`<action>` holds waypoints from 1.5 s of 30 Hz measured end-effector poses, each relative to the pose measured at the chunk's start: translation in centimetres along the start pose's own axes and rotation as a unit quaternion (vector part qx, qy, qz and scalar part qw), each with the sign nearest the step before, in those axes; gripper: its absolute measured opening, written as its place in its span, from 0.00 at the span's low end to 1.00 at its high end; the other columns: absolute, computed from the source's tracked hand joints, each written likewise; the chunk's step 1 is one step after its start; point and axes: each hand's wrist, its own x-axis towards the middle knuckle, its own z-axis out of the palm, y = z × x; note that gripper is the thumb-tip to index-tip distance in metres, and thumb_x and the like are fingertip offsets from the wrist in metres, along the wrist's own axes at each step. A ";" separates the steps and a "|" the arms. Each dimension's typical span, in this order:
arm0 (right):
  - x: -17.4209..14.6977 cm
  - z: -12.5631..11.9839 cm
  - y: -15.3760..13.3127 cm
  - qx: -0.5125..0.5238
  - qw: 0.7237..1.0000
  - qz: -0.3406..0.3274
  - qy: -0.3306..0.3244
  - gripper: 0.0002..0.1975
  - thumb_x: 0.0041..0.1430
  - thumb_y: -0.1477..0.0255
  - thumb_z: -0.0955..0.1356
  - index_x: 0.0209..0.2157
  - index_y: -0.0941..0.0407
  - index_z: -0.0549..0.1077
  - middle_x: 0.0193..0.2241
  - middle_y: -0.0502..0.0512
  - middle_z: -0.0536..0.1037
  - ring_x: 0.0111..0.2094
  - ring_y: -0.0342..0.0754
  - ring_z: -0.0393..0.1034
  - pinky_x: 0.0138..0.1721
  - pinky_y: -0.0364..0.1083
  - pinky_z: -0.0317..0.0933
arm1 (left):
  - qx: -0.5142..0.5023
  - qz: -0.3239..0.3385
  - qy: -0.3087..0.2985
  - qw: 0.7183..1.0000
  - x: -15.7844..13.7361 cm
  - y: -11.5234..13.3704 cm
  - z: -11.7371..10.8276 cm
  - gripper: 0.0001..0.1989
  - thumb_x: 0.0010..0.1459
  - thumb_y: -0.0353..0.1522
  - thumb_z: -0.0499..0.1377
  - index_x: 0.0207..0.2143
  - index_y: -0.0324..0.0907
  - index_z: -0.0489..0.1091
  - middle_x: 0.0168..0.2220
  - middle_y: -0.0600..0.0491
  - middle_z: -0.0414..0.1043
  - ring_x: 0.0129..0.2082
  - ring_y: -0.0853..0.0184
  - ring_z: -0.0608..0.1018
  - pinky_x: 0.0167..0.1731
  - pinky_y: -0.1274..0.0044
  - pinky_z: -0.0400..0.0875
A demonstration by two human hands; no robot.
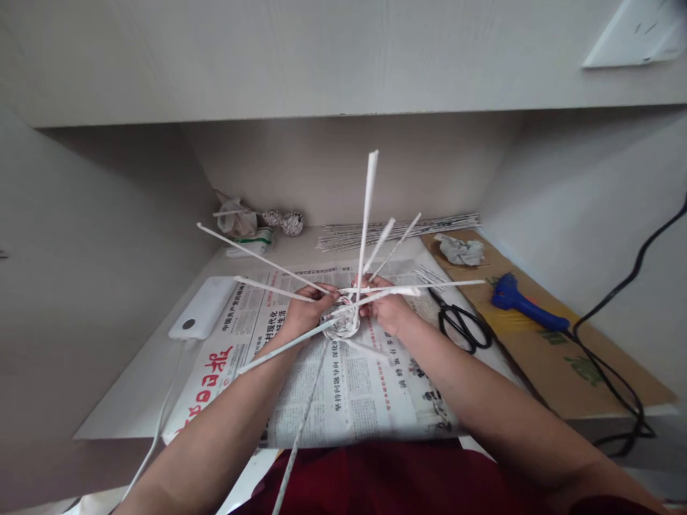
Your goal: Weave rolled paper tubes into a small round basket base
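Observation:
A small round weave of rolled paper point(342, 327) is between my hands, above a spread newspaper point(305, 400). Several pale paper tubes point(367, 207) stick out of it in all directions, some upward, others sideways. My left hand point(311, 309) is closed on the left side of the weave, fingertips near its top. On the right side, my right hand point(387, 306) has its fingers bent around the weave and the base of the tubes. A long thin paper tube point(300, 436) trails down toward my body. The tubes partly cover the fingers of both hands.
Black-handled scissors point(464, 325) lie right of the newspaper. Further right, a blue glue gun point(529, 304) with a black cord and crumpled paper point(460, 250) rest on cardboard point(580, 386). A white device point(207, 307) sits left. Paper sticks point(348, 238) lie at the back, below an overhanging panel.

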 end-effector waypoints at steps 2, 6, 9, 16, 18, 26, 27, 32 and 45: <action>0.0 -0.1 0.1 -0.006 1.000 -0.003 -0.007 0.19 0.43 0.58 0.77 0.29 0.58 0.73 0.21 0.49 0.76 0.19 0.39 0.65 0.17 0.37 0.60 | -0.025 -0.017 0.009 0.999 0.0 0.2 0.1 0.21 0.37 0.39 0.74 0.32 0.37 0.76 0.27 0.50 0.78 0.25 0.66 0.76 0.28 0.75 0.69; -0.1 0.0 0.5 -0.059 0.994 -0.055 0.077 0.16 0.44 0.60 0.76 0.29 0.58 0.75 0.18 0.50 0.74 0.17 0.40 0.65 0.16 0.39 0.59 | -0.052 -0.030 0.011 0.998 -0.1 0.4 0.4 0.21 0.35 0.38 0.75 0.31 0.37 0.76 0.26 0.49 0.78 0.25 0.65 0.77 0.29 0.74 0.71; -0.2 0.2 0.6 -0.089 0.986 -0.093 0.106 0.16 0.46 0.58 0.75 0.27 0.57 0.75 0.15 0.49 0.72 0.16 0.41 0.65 0.17 0.40 0.59 | -0.046 -0.033 0.006 0.998 -0.1 0.3 0.5 0.22 0.35 0.39 0.75 0.31 0.36 0.76 0.26 0.49 0.77 0.24 0.65 0.77 0.27 0.74 0.70; -1.0 1.1 0.6 -0.082 0.994 -0.051 0.041 0.17 0.37 0.61 0.78 0.27 0.56 0.75 0.22 0.50 0.78 0.23 0.45 0.71 0.23 0.43 0.65 | -0.047 -0.029 0.045 0.997 0.1 0.3 0.4 0.22 0.31 0.39 0.75 0.28 0.36 0.76 0.25 0.50 0.77 0.24 0.66 0.76 0.29 0.74 0.71; -1.1 1.4 0.8 -0.077 0.995 -0.035 0.050 0.19 0.35 0.63 0.78 0.29 0.56 0.76 0.25 0.50 0.79 0.24 0.45 0.71 0.23 0.42 0.65 | -0.046 -0.026 0.050 0.997 0.1 0.4 0.5 0.21 0.31 0.39 0.75 0.28 0.37 0.76 0.24 0.50 0.77 0.23 0.66 0.76 0.28 0.74 0.71; -0.5 1.1 2.0 -0.079 0.992 -0.019 0.095 0.17 0.33 0.63 0.78 0.24 0.57 0.74 0.19 0.51 0.77 0.19 0.47 0.69 0.17 0.44 0.61 | -0.010 -0.007 0.038 0.999 0.0 -0.1 0.5 0.18 0.34 0.37 0.74 0.28 0.38 0.76 0.23 0.52 0.76 0.22 0.67 0.75 0.25 0.76 0.70; -0.4 1.0 2.0 -0.082 0.991 -0.019 0.104 0.16 0.33 0.64 0.78 0.23 0.57 0.73 0.18 0.50 0.76 0.18 0.47 0.68 0.17 0.44 0.61 | 0.006 -0.003 0.035 0.999 0.0 -0.2 0.4 0.18 0.35 0.37 0.74 0.28 0.38 0.76 0.23 0.52 0.76 0.22 0.67 0.75 0.25 0.76 0.70; -0.3 0.6 2.3 -0.093 0.988 -0.060 0.111 0.11 0.39 0.65 0.74 0.24 0.56 0.73 0.18 0.48 0.75 0.18 0.46 0.67 0.19 0.43 0.60 | 0.106 0.052 0.026 0.993 -0.1 0.0 0.0 0.13 0.39 0.35 0.73 0.27 0.39 0.78 0.24 0.50 0.77 0.23 0.66 0.75 0.26 0.76 0.68; -0.5 1.3 1.8 -0.059 0.991 -0.004 0.121 0.11 0.38 0.66 0.74 0.22 0.56 0.71 0.16 0.47 0.74 0.17 0.45 0.67 0.18 0.42 0.60 | 0.167 0.075 0.021 0.983 -0.7 0.7 0.3 0.05 0.46 0.32 0.67 0.28 0.40 0.80 0.29 0.48 0.80 0.29 0.63 0.78 0.32 0.74 0.71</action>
